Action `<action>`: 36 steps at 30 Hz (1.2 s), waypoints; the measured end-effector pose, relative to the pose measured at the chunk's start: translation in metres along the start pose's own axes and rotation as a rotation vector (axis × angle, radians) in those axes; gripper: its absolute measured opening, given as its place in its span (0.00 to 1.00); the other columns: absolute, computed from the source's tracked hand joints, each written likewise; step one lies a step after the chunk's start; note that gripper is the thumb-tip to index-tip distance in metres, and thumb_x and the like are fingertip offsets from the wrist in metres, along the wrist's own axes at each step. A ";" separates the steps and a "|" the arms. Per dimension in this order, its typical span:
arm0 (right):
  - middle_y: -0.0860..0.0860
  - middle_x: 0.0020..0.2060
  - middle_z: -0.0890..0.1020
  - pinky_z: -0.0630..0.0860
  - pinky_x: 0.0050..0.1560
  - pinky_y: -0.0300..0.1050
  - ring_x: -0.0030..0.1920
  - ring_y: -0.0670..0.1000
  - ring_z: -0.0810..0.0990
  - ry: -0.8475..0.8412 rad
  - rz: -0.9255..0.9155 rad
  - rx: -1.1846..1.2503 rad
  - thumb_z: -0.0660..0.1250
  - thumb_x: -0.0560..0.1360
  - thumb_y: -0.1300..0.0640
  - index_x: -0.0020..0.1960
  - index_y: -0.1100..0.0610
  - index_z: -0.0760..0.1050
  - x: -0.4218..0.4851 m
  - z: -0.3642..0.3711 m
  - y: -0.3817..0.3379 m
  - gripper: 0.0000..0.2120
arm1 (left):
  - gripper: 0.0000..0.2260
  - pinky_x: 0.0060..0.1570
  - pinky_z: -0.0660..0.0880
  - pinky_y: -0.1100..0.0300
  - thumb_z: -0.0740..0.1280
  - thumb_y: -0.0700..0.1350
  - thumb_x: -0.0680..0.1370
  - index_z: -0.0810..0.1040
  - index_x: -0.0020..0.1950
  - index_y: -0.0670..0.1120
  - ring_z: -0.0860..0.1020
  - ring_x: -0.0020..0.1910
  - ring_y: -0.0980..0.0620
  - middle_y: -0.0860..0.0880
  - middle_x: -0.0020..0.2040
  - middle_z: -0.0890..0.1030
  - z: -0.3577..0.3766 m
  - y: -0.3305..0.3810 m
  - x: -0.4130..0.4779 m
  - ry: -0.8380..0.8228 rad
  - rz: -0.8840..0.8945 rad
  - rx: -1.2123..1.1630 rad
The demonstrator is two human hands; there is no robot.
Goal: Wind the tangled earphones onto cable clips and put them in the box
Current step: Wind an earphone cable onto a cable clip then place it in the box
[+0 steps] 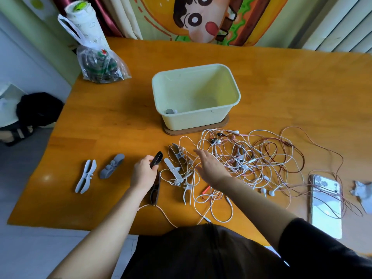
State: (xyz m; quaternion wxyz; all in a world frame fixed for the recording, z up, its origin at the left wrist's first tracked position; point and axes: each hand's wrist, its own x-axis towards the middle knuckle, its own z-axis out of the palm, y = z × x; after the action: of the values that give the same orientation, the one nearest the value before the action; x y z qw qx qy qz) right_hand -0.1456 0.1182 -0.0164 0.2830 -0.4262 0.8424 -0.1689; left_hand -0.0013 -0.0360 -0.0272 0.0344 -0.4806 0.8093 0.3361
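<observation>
A tangle of white, pink and red earphones (251, 158) spreads over the wooden table in front of the pale green box (231, 101). Something small and grey (171, 111) lies in the box's near left corner. My left hand (144, 173) grips a black cable clip (157, 160) just left of the tangle. My right hand (209, 167) hovers over the tangle's left part with straight fingers, holding nothing. Grey and white clips (176, 168) lie among the cords between my hands. Two more clips, a light one (85, 176) and a darker one (111, 166), lie to the left.
A phone (325, 206) lies at the right with red cord across it, and a crumpled grey scrap (362, 193) lies beside it. A plastic bag (100, 65) and a white roll (84, 23) stand at the table's back left. The box sits on a brown lid (226, 121).
</observation>
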 end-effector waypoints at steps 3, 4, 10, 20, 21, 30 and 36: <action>0.57 0.71 0.61 0.69 0.64 0.45 0.68 0.55 0.66 0.088 -0.007 -0.039 0.60 0.79 0.63 0.75 0.55 0.56 0.017 -0.001 -0.014 0.27 | 0.14 0.55 0.74 0.53 0.65 0.40 0.79 0.75 0.64 0.41 0.76 0.60 0.42 0.41 0.61 0.78 0.000 -0.002 0.004 -0.011 0.012 0.019; 0.57 0.72 0.60 0.71 0.64 0.46 0.69 0.56 0.65 0.112 -0.019 -0.081 0.61 0.78 0.64 0.73 0.54 0.59 0.024 -0.004 -0.017 0.26 | 0.14 0.55 0.74 0.53 0.65 0.40 0.79 0.76 0.65 0.41 0.76 0.60 0.43 0.42 0.61 0.77 0.001 -0.003 0.006 -0.013 0.014 0.026; 0.55 0.70 0.68 0.72 0.64 0.50 0.66 0.55 0.70 -0.093 -0.070 -0.263 0.62 0.76 0.66 0.64 0.51 0.73 0.059 -0.013 -0.024 0.19 | 0.15 0.57 0.73 0.53 0.64 0.40 0.80 0.75 0.66 0.43 0.74 0.60 0.43 0.42 0.61 0.75 0.001 -0.003 0.006 -0.024 0.002 0.070; 0.54 0.44 0.81 0.77 0.44 0.53 0.43 0.55 0.81 0.194 -0.292 0.186 0.56 0.81 0.61 0.61 0.61 0.67 -0.006 -0.044 -0.045 0.10 | 0.09 0.45 0.71 0.66 0.61 0.39 0.81 0.76 0.49 0.53 0.77 0.45 0.57 0.55 0.44 0.80 -0.003 0.075 -0.023 -0.173 0.345 -0.401; 0.52 0.41 0.80 0.77 0.42 0.52 0.40 0.54 0.81 0.226 -0.290 0.218 0.56 0.81 0.62 0.61 0.61 0.66 -0.013 -0.050 -0.044 0.10 | 0.11 0.40 0.71 0.64 0.59 0.40 0.82 0.73 0.44 0.54 0.76 0.38 0.57 0.54 0.37 0.78 -0.003 0.081 -0.026 -0.191 0.354 -0.435; 0.45 0.37 0.81 0.71 0.33 0.45 0.33 0.49 0.77 0.643 -0.151 0.456 0.60 0.78 0.63 0.55 0.54 0.68 -0.035 -0.117 -0.025 0.08 | 0.10 0.37 0.73 0.57 0.58 0.46 0.82 0.73 0.42 0.49 0.77 0.35 0.50 0.53 0.35 0.75 -0.028 0.103 -0.033 -0.248 0.392 -0.482; 0.50 0.38 0.83 0.74 0.34 0.41 0.32 0.47 0.77 0.319 0.001 0.222 0.62 0.79 0.57 0.51 0.57 0.75 -0.036 -0.102 0.005 0.05 | 0.12 0.41 0.71 0.65 0.58 0.45 0.82 0.73 0.40 0.46 0.73 0.38 0.56 0.50 0.35 0.73 -0.037 0.108 -0.033 -0.078 0.338 -0.686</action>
State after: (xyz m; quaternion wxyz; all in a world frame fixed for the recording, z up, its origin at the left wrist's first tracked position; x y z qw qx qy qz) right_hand -0.1951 0.1543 0.0730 0.1912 -0.3596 0.8531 -0.3262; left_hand -0.0596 0.0015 0.0689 -0.1534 -0.3107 0.7157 0.6064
